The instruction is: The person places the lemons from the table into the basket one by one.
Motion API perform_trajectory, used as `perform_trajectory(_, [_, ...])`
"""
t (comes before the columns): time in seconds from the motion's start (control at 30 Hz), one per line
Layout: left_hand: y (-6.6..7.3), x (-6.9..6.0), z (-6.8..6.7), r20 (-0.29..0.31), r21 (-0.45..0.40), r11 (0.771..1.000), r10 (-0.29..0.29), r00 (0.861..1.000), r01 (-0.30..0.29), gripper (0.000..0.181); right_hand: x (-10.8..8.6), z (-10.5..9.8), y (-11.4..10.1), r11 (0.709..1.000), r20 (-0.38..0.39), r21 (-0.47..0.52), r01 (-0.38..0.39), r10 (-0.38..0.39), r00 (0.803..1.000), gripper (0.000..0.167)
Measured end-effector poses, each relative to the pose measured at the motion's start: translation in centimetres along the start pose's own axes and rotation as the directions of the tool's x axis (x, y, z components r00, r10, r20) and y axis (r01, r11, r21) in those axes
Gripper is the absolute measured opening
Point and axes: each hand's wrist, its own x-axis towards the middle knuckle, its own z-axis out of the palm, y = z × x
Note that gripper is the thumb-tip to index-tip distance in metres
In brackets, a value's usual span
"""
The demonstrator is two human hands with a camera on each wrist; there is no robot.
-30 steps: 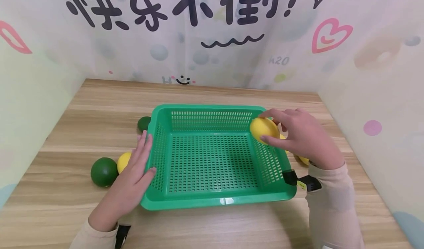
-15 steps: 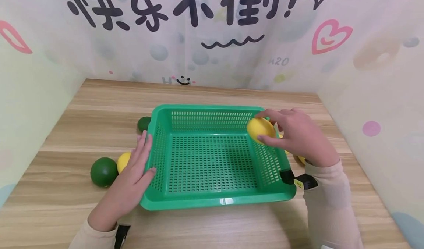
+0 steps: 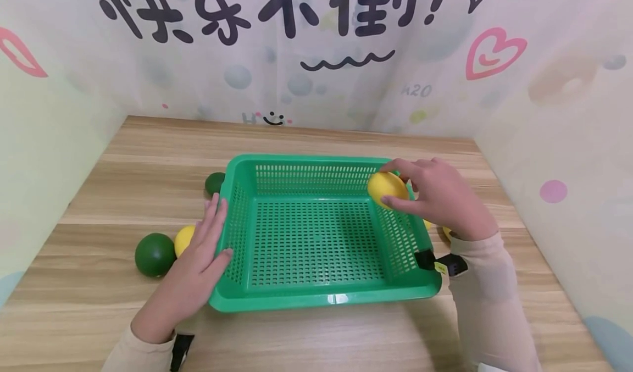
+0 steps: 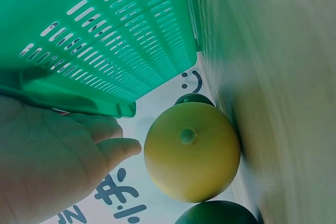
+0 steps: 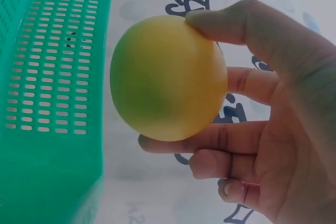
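My right hand (image 3: pixel 442 196) pinches a yellow lemon (image 3: pixel 386 189) between thumb and fingers, above the right rim of the green plastic basket (image 3: pixel 323 300). In the right wrist view the lemon (image 5: pixel 168 80) is close to the basket's perforated side wall (image 5: pixel 55 77). My left hand (image 3: pixel 195 265) rests along the basket's left rim with its fingers straight. Beside it on the table are another lemon (image 3: pixel 183 239) and a dark green round fruit (image 3: pixel 155 255). The left wrist view shows that lemon (image 4: pixel 191 153) with its stem nub, apart from my left hand (image 4: pixel 58 156).
A smaller dark green fruit (image 3: pixel 215 183) sits behind the basket's left rim. More yellow fruit (image 3: pixel 447 233) lies right of the basket, partly hidden by my right hand and arm. The wooden table (image 3: pixel 306 339) meets a printed cloth wall (image 3: pixel 296 97) at the back and sides.
My right hand has shifted slightly left with the lemon, farther over the basket's right side. My left hand and the basket have stayed in place.
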Motion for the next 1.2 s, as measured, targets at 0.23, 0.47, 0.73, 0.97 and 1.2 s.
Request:
perform_trajectory(0.23, [0.1, 0.0, -0.1, 0.001, 0.0, 1.0, 0.001, 1.0, -0.001, 0.076, 0.3, 0.3, -0.1, 1.0, 0.012, 0.0, -0.016, 0.016, 1.0, 0.039])
perform_trajectory(0.47, [-0.1, -0.1, 0.0, 0.001, -0.005, 1.0, -0.001, 1.0, 0.001, 0.076, 0.9, 0.8, -0.2, 1.0, 0.024, -0.001, -0.023, 0.023, 0.999, 0.039])
perform_trajectory(0.73, [0.0, 0.0, 0.0, -0.001, -0.003, 1.0, 0.001, 1.0, -0.001, 0.076, 1.3, 0.9, -0.4, 0.999, 0.049, -0.006, -0.033, 0.033, 0.998, 0.041])
perform_trajectory(0.97, [0.2, -0.1, -0.1, 0.001, -0.003, 1.0, -0.007, 1.0, 0.007, 0.077, 1.8, 1.2, -0.3, 1.0, 0.071, 0.0, -0.016, 0.016, 0.997, 0.041])
perform_trajectory(1.2, [0.2, -0.1, -0.1, 0.0, -0.002, 1.0, -0.01, 1.0, 0.01, 0.077, 2.4, 1.7, -0.5, 1.0, 0.094, -0.009, 0.012, -0.011, 0.996, 0.044])
